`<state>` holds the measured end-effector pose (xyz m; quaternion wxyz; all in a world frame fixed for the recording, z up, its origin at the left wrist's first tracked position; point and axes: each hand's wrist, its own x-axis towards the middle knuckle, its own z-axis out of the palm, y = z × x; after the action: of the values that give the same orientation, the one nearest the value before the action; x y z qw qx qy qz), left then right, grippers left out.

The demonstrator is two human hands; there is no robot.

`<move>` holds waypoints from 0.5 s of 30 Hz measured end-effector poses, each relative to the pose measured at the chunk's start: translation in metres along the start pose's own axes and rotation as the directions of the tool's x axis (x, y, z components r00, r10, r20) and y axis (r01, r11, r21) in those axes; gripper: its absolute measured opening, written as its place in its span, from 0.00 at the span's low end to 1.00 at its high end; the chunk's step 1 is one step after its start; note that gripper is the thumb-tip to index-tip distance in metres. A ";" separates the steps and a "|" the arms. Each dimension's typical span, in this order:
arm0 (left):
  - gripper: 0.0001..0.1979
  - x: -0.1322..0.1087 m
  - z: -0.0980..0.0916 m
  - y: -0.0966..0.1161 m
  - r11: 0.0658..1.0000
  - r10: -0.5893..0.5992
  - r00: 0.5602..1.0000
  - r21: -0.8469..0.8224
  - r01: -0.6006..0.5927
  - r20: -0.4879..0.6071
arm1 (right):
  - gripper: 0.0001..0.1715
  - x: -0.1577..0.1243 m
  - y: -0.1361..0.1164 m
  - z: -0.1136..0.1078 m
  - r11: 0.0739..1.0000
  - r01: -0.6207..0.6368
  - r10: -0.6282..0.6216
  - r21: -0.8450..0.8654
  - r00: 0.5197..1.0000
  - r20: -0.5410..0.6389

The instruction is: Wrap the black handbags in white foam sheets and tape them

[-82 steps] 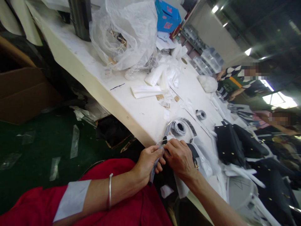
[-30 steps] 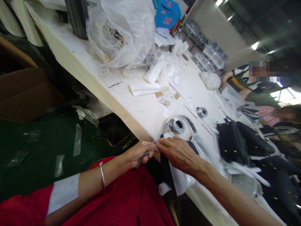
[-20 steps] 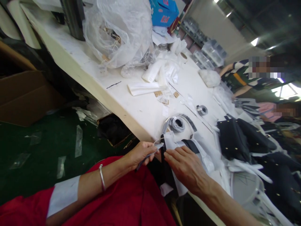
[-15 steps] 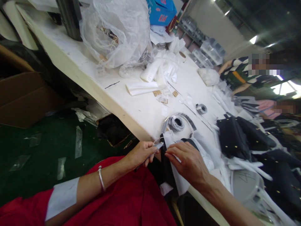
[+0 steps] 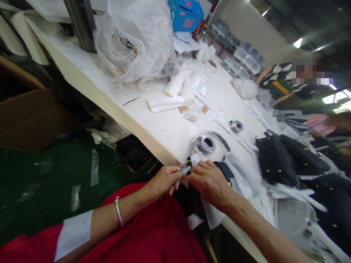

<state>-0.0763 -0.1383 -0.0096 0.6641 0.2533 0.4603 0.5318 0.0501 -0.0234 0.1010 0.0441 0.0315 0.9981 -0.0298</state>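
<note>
My left hand point(image 5: 164, 180) is closed around a slim grey object point(image 5: 185, 170), whose front end points at the black item by the table edge. A dark end shows below that hand; I cannot tell its exact kind. A thin white cord point(image 5: 184, 163) loops above its tip. My right hand point(image 5: 210, 182) is closed, fingertips bunched right at the grey tip; what they pinch is hidden. Under and behind it lies a black item point(image 5: 223, 171), perhaps a bag, with white wrapping point(image 5: 240, 182) and a black flap hanging over the edge.
Grey wrapped coils point(image 5: 206, 144) and a smaller roll point(image 5: 236, 126) lie on the white table point(image 5: 161, 135). Farther back are plastic sleeves point(image 5: 170, 103), a large clear bag point(image 5: 137, 33) and a blue box point(image 5: 188, 18). Black bags point(image 5: 276, 157) crowd the right; another person's arm point(image 5: 264, 75) is beyond.
My right hand has moved slightly left and its fingers have closed in at the tip of the grey object. My left hand has barely moved. The view has shifted a little.
</note>
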 end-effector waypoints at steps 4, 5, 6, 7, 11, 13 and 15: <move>0.24 0.000 -0.001 0.003 0.997 -0.060 0.998 -0.055 0.059 -0.010 | 0.11 -0.036 0.004 -0.013 0.978 -0.155 0.178 0.141 0.970 -0.164; 0.25 -0.001 -0.001 0.004 0.996 -0.068 0.998 -0.051 0.067 -0.019 | 0.10 -0.050 0.010 -0.018 0.945 -0.256 0.297 0.201 0.931 -0.211; 0.25 -0.001 -0.001 0.004 0.997 -0.070 0.997 -0.044 0.068 -0.029 | 0.10 -0.066 0.017 -0.021 0.894 -0.365 0.427 0.260 0.868 -0.252; 0.25 -0.001 0.000 0.004 0.997 -0.068 0.997 -0.036 0.066 -0.042 | 0.11 -0.085 0.026 -0.024 0.823 -0.477 0.558 0.308 0.780 -0.282; 0.28 -0.002 0.003 0.004 0.997 -0.072 0.993 0.021 0.074 -0.089 | 0.22 -0.191 0.065 -0.026 0.347 -0.878 0.904 0.329 0.220 -0.367; 0.30 -0.001 0.002 0.004 0.992 -0.083 0.989 0.084 0.093 -0.123 | 0.27 -0.253 0.077 -0.023 0.104 -0.940 0.920 0.326 -0.034 -0.391; 0.31 0.004 -0.002 0.003 0.979 -0.076 0.986 0.178 0.102 -0.149 | 0.29 -0.310 0.080 -0.019 -0.103 -0.959 0.909 0.265 -0.199 -0.367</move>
<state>-0.0791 -0.1341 -0.0090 0.6266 0.2549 0.5646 0.4730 0.3622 0.0384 0.1436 -0.1739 0.7635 0.6173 0.0762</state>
